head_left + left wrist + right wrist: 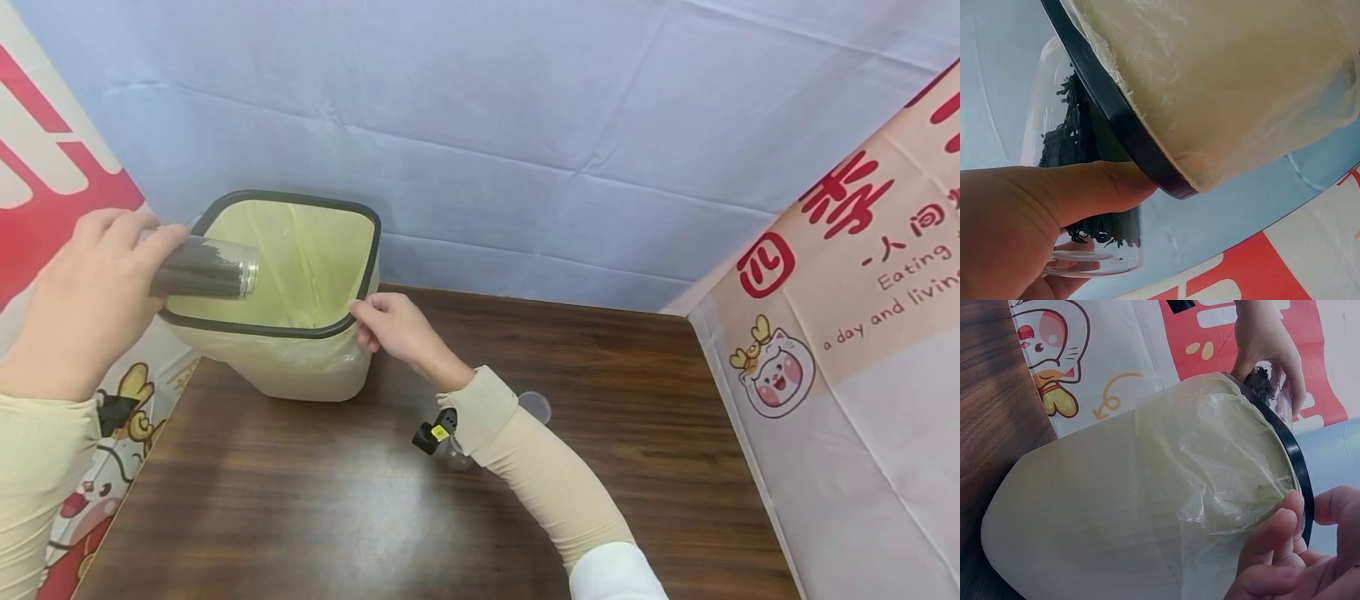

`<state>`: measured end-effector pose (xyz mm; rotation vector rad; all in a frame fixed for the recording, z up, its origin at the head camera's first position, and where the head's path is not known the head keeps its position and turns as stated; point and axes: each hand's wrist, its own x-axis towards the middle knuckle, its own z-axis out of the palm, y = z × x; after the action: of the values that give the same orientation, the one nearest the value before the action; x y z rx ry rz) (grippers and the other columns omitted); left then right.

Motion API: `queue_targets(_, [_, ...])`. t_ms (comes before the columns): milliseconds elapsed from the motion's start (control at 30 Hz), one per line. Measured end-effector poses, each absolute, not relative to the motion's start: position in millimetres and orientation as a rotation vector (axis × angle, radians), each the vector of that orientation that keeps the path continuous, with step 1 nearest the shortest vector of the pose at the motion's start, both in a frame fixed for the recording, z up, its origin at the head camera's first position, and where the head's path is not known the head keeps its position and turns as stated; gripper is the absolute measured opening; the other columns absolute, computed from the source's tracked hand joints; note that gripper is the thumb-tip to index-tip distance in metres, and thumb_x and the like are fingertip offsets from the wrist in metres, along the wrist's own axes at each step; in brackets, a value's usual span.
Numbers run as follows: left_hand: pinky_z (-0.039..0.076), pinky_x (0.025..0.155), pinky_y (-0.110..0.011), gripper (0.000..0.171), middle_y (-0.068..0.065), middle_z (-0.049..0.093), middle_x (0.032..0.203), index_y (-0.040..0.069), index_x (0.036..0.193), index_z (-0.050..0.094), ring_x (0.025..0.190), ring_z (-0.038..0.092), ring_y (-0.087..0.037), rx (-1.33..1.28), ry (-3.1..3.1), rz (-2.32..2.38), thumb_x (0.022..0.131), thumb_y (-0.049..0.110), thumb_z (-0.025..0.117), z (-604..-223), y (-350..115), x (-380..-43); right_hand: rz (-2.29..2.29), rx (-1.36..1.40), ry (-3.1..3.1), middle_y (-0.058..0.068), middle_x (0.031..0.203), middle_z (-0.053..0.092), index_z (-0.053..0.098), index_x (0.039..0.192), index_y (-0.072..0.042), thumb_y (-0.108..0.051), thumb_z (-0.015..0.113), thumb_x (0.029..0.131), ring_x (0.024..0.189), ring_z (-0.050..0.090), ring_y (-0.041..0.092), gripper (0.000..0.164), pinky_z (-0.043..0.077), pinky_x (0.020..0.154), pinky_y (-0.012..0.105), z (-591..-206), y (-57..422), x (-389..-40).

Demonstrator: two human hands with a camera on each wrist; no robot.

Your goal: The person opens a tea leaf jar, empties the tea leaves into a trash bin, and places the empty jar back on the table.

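My left hand (101, 287) grips a clear plastic jar (1125, 261) holding dark, shredded dry stuff that looks like tea leaves (1072, 134). In the head view the jar lies tilted on its side, its mouth over the trash bin (300, 367). The bin is pale, with a black rim (262, 329) and a thin plastic liner (315, 267) folded over its edge. At the bin's near right corner, my right hand (397, 327) pinches the rim between thumb and fingers, as the right wrist view also shows.
A round clear lid (535, 407) lies on the dark wooden table (360, 500). Another clear round object (456, 457) sits partly hidden under my right wrist. A pale blue cloth wall (487, 150) stands behind the bin, with printed panels at both sides.
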<state>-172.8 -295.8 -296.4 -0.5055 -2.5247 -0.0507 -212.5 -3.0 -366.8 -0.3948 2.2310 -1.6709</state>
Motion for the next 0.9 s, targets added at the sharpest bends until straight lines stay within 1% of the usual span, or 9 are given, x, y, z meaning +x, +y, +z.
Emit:
queue_targets(100, [0.037,0.079,-0.068,0.075,-0.023,0.050,0.116,0.008,0.121,0.053,0.111,0.038,-0.046,-0.458,-2.560,-0.053,0.054,-0.018,0.074,-296.2,-295.5,-171.4,-1.673,-0.397,2.227,-0.001,0.056,0.056,0.056,0.065,-0.007,-0.026,0.054,0.094,0.051,0.052,0.012,0.035,0.044,0.055,0.025,-367.0,-3.1,-212.4])
queue_targets(300, [0.037,0.072,-0.070,0.077,-0.024,0.048,0.119,0.009,0.122,0.053,0.114,0.037,-0.045,-0.434,-2.588,-0.034,0.054,-0.020,0.073,-292.9,-293.7,-168.6,-1.676,-0.403,2.224,-0.001,0.056,0.056,0.056,0.065,-0.008,-0.027,0.054,0.094,0.050,0.052,0.012,0.035,0.043,0.053,0.024,-367.7,-3.7,-211.8])
queue_targets(367, [0.036,0.071,-0.070,0.076,-0.025,0.047,0.121,0.008,0.121,0.053,0.115,0.037,-0.045,-0.430,-2.600,-0.032,0.054,-0.020,0.074,-292.0,-293.6,-168.0,-1.680,-0.402,2.220,-0.001,0.056,0.056,0.056,0.065,-0.007,-0.027,0.054,0.094,0.050,0.052,0.012,0.035,0.043,0.053,0.024,-367.4,-3.8,-211.4])
queue_targets(500, [0.037,0.070,-0.070,0.068,-0.026,0.046,0.122,0.008,0.120,0.053,0.116,0.036,-0.045,-0.434,-2.602,-0.009,0.060,-0.021,0.067,-291.4,-294.8,-168.2,-1.682,-0.397,2.218,-0.001,0.056,0.056,0.056,0.065,-0.007,-0.027,0.054,0.094,0.050,0.052,0.012,0.035,0.044,0.053,0.024,-367.0,-3.9,-211.4])
queue_targets(600, [0.037,0.069,-0.070,0.060,-0.026,0.046,0.123,0.009,0.121,0.054,0.117,0.036,-0.045,-0.431,-2.600,-0.001,0.069,-0.020,0.057,-291.8,-295.6,-168.3,-1.679,-0.397,2.223,-0.001,0.056,0.055,0.056,0.065,-0.007,-0.027,0.054,0.094,0.050,0.051,0.012,0.036,0.043,0.053,0.024,-366.8,-3.6,-211.6])
queue_targets(700, [0.037,0.068,-0.070,0.055,-0.026,0.045,0.123,0.010,0.121,0.054,0.119,0.035,-0.045,-0.420,-2.607,-0.007,0.075,-0.019,0.050,-292.6,-296.5,-167.9,-1.678,-0.401,2.226,-0.001,0.056,0.055,0.056,0.065,-0.007,-0.027,0.054,0.094,0.050,0.051,0.012,0.035,0.042,0.053,0.024,-366.8,-3.4,-211.8])
queue_targets(900, [0.038,0.070,-0.069,0.056,-0.026,0.044,0.125,0.011,0.122,0.054,0.121,0.034,-0.045,-0.429,-2.612,-0.003,0.076,-0.020,0.049,-294.1,-298.6,-168.4,-1.691,-0.397,2.219,-0.001,0.055,0.055,0.056,0.065,-0.007,-0.026,0.054,0.094,0.050,0.051,0.012,0.035,0.043,0.053,0.024,-367.4,-3.2,-212.3])
